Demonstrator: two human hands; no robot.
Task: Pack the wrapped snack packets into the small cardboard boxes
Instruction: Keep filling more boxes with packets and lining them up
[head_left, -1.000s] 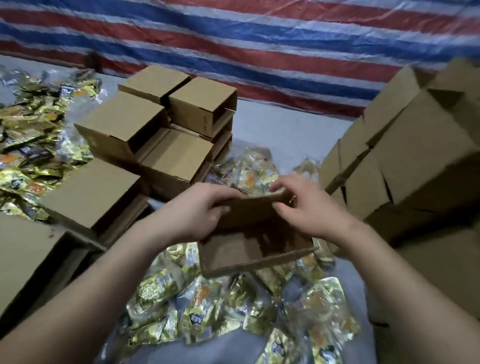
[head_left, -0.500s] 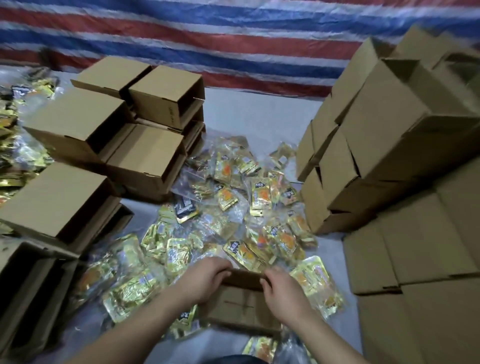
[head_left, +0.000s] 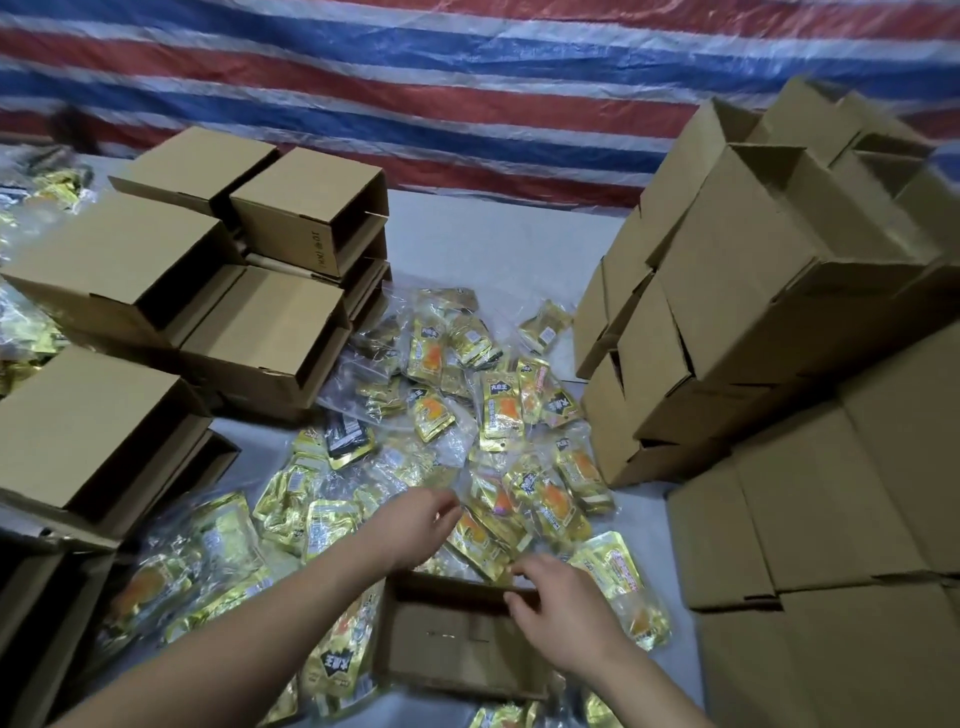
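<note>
The box (head_left: 457, 636), held up between both hands a second ago and lowered half a second ago, has now been set down open-side up among the packets (head_left: 467, 441), and its inside looks bare. The left hand (head_left: 415, 519) has been taken off it and reached just beyond its far edge, over the packets; the fingers are loosely curled and blurred, and whether a packet is already gripped cannot be told. The right hand (head_left: 556, 608) is kept at the box's far right corner, fingers bent over the rim, apparently steadying it rather than clasping it firmly. Packets are spread all around and beyond both hands, some partly under the box. Empty boxes (head_left: 270, 332) are stacked out to the left of the left hand, and more boxes (head_left: 779, 322) are piled to the right of the right hand, against the striped tarp (head_left: 467, 78). The change suggests that box preparation is finished and filling is about to start; a packet near the left fingertips would probably be picked next.
</note>
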